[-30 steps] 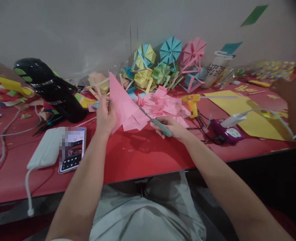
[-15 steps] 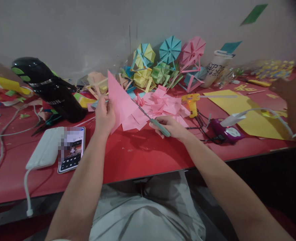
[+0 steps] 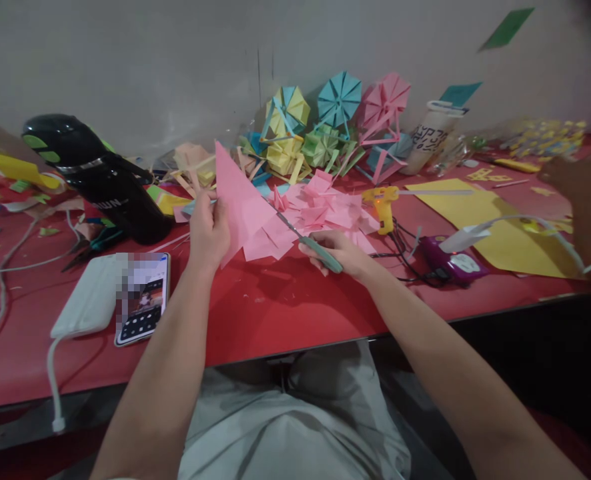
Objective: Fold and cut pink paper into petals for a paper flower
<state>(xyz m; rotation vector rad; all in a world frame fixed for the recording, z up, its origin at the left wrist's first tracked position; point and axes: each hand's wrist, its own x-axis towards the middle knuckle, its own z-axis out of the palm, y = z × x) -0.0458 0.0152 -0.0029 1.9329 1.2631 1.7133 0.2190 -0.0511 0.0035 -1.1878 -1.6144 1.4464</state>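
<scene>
My left hand point(image 3: 208, 231) is closed on the left edge of a folded pink paper sheet point(image 3: 248, 213), holding it upright above the red table point(image 3: 275, 313). My right hand point(image 3: 339, 253) grips green-handled scissors point(image 3: 311, 245), whose blades reach into the pink sheet's right side. Behind the sheet lies a heap of folded pink paper pieces point(image 3: 330, 210).
A phone point(image 3: 143, 297) and a white power bank point(image 3: 88, 300) with cable lie at left, beside a black flask point(image 3: 100, 177). Paper pinwheels point(image 3: 338, 100) stand against the wall. A yellow glue gun point(image 3: 383, 203), purple device point(image 3: 450, 263) and yellow sheet point(image 3: 495, 227) lie right. Another person's hand point(image 3: 583, 193) is at the far right.
The pink sheet and both hands shifted very slightly left and down; the scissors stay in the paper. Nothing else moved visibly.
</scene>
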